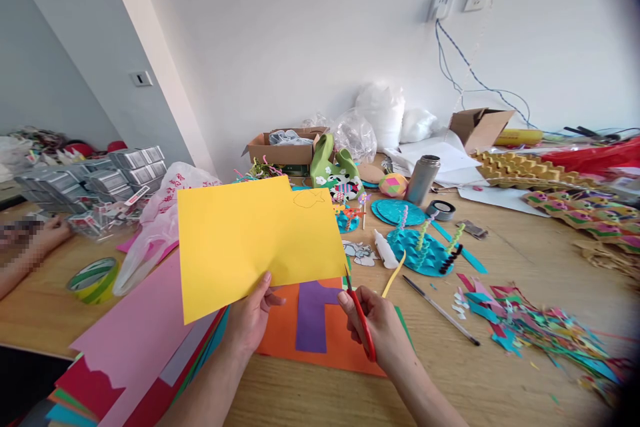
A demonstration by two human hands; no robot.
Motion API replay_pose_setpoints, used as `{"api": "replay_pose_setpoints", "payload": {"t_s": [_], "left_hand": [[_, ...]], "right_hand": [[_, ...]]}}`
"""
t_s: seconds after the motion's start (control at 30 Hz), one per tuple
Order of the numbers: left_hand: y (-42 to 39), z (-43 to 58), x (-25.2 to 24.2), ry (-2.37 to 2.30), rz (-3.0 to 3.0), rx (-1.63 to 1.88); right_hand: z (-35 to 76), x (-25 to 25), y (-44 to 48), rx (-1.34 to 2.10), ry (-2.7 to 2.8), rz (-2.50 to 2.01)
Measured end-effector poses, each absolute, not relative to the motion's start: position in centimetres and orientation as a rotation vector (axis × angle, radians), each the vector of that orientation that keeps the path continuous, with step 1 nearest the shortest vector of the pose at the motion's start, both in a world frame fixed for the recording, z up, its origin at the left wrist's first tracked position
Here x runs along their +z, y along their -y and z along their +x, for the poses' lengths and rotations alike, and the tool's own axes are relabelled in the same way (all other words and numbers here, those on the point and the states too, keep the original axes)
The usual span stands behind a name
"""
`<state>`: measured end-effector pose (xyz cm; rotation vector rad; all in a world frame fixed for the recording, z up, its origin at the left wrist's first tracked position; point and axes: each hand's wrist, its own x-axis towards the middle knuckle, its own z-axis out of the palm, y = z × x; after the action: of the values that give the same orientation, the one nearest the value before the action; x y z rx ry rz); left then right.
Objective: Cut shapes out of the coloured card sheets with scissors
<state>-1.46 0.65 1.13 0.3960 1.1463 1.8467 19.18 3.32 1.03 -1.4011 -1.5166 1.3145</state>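
The left grip (250, 320) is closed on the lower edge of a yellow sheet (255, 240), thumb on the front, holding it tilted above the worktop (500, 380). Just right of it, the right grip (380, 330) is closed around the red scissors (363, 323), whose blades meet the sheet's lower right corner. A thin yellow strip (395, 273) curls just above this grip. Beneath both lies an orange sheet (285, 340) bearing a purple shape (313, 313). Left of the left grip lies pink paper (145, 333), and farther left a tape roll (93, 279) and another person's hand (45, 237). Well right of the right grip lie paper scraps (530, 327).
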Motion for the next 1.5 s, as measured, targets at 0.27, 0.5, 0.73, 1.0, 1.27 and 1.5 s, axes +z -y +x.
{"api": "replay_pose_setpoints", "payload": {"t_s": [0.27, 0.5, 0.73, 1.0, 1.27, 1.5], "left_hand": [[-0.6, -1.5, 1.1, -1.162, 0.395, 1.841], [-0.6, -1.5, 1.1, -1.154, 0.404, 1.846], [-0.6, -1.3, 1.6, -1.177, 0.393, 1.85], [-0.5, -1.2, 1.1, -1.192, 0.389, 1.832], [-0.6, -1.1, 1.0, -1.159, 0.408, 1.816], [-0.4, -1.0, 1.2, -1.163, 0.399, 1.804]], "right_hand": [[19.1, 0.6, -3.5, 1.298, 1.503, -1.397], [19.2, -0.4, -3.7, 1.203, 1.504, -1.423], [19.1, -0.6, -3.7, 1.208, 1.469, -1.425], [19.2, -0.2, -3.7, 1.265, 1.464, -1.396], [19.2, -0.1, -3.6, 1.293, 1.429, -1.386], [19.2, -0.4, -3.6, 1.273, 1.432, -1.396]]}}
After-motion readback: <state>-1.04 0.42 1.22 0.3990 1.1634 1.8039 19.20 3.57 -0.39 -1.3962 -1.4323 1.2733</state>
